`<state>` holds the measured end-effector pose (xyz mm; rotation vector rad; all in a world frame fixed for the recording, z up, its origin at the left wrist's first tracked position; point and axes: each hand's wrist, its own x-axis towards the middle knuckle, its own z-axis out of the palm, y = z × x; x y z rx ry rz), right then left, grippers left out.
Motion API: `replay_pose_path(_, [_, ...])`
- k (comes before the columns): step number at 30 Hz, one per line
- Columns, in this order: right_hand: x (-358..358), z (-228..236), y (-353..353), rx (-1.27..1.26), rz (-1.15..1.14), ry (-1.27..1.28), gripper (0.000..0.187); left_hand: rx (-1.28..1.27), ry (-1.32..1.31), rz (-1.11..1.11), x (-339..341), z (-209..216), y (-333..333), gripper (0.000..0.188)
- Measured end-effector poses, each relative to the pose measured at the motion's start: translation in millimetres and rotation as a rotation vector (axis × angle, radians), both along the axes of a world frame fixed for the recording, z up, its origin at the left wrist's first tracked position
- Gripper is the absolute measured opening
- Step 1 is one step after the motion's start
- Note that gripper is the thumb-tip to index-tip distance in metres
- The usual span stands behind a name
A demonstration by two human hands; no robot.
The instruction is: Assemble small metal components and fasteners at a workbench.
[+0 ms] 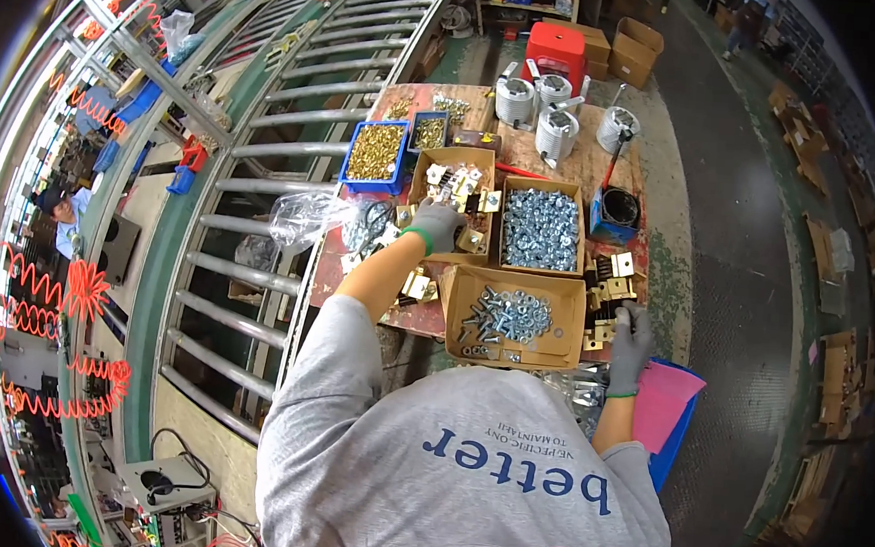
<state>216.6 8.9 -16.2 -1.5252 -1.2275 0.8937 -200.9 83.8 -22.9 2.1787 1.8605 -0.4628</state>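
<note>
My left hand (436,225), in a grey glove with a green cuff, reaches over the near-left part of a cardboard box (491,168) holding brass-coloured and white metal parts. Its fingers look loosely spread; their tips are partly hidden among the parts. At the table's right edge my right hand (632,350), gloved alike, has its fingers apart beside a row of brass-coloured brackets with black pieces (613,276). I see nothing plainly gripped in it. Between the hands stand a carton of zinc-coloured nuts (540,230) and a shallow carton (565,354) with bolts and washers.
Blue bins of brass fittings (375,153) stand far left on the table. Several silver coils with handles (556,135) and a red-handled brush in a tin (619,204) stand behind. A roller conveyor (285,149) runs along the left; a pink sheet (668,398) lies near right.
</note>
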Motion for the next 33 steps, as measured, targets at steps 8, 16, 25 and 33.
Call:
replay_pose_path(8, [-88.2,24.3,-19.9,-0.245,0.413,0.243,0.024,0.158,-0.924,0.437,79.6,70.4,-89.0,0.065])
replay_pose_path(16, [-116.0,20.0,-19.0,-0.328,0.597,0.117,0.025,0.175,-1.039,0.479,147.1,17.4,-145.8,0.069])
replay_pose_path(25, [-127.7,23.8,-15.3,-0.11,0.582,-0.004,0.02,0.155,-0.972,0.588,147.6,20.0,-160.0,0.067])
replay_pose_path(33, [-117.6,24.3,-16.4,0.176,0.548,-0.154,0.019,0.127,-0.908,0.588,152.5,14.8,-149.3,0.069])
